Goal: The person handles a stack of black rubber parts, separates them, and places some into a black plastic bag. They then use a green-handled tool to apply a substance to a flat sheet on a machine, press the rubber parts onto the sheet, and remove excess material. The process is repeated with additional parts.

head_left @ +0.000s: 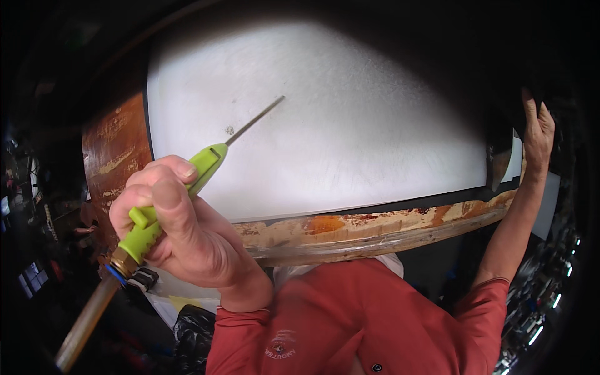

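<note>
My left hand (187, 231) is closed around a lime-green air blow gun (209, 164). The gun's thin metal nozzle (256, 119) points up and to the right, over a white sheet (350, 131). A brass fitting (123, 259) with a blue ring joins the gun to a brownish hose (87, 322), which runs off to the lower left. At the far right, beyond the sheet's right edge, my right hand (539, 134) is raised with its fingers stretched out and apart. Nothing shows in it, though the dark surroundings hide whether its fingertips touch anything.
Beneath the sheet lies a black layer on a worn wooden bench (294, 234) with a rounded front edge. A small grey speckled patch (229, 130) marks the sheet. A black plastic bag (192, 334) sits at lower left. Deep shadow covers the far side.
</note>
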Motion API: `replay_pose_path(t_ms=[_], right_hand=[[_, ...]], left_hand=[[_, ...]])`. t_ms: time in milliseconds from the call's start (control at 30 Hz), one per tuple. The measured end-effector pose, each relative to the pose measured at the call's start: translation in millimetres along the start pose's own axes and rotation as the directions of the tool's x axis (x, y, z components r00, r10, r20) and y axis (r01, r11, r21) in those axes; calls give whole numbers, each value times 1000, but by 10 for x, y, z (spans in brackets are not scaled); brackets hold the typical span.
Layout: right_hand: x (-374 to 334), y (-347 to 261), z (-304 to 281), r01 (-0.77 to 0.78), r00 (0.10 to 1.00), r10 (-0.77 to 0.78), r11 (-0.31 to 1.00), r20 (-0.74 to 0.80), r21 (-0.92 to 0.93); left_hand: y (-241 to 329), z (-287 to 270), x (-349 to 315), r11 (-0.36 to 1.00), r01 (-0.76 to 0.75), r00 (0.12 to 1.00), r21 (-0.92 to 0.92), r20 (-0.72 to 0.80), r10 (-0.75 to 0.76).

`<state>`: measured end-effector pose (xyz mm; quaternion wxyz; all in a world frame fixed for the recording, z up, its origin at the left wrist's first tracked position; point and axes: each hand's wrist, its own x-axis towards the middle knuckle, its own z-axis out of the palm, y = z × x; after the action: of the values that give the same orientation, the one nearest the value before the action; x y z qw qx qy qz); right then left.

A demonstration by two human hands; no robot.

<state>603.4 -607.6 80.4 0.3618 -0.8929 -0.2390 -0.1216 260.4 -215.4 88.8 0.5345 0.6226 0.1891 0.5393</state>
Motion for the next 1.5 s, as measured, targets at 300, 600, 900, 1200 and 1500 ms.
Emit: replay_pose_path(t_ms=[300, 600, 900, 1200, 1500], right_hand=[[-79, 334, 59, 64, 996, -71, 990, -57, -122], [-192, 234, 78, -172, 979, 170, 985, 117, 4], [-653, -449, 392, 125, 904, -156, 987, 398, 103], [-796, -606, 484, 339, 906, -322, 941, 274, -16], [-376, -1695, 377, 553, 832, -530, 817, 167, -165]], left_hand=[[-85, 193, 95, 993, -44, 993, 106, 111, 32], [-81, 266, 134, 990, -34, 997, 140, 77, 23], [-50, 69, 98, 993, 65, 986, -100, 163, -48], [260, -455, 118, 987, 50, 997, -152, 65, -40], [117, -301, 127, 977, -4, 993, -214, -114, -21]])
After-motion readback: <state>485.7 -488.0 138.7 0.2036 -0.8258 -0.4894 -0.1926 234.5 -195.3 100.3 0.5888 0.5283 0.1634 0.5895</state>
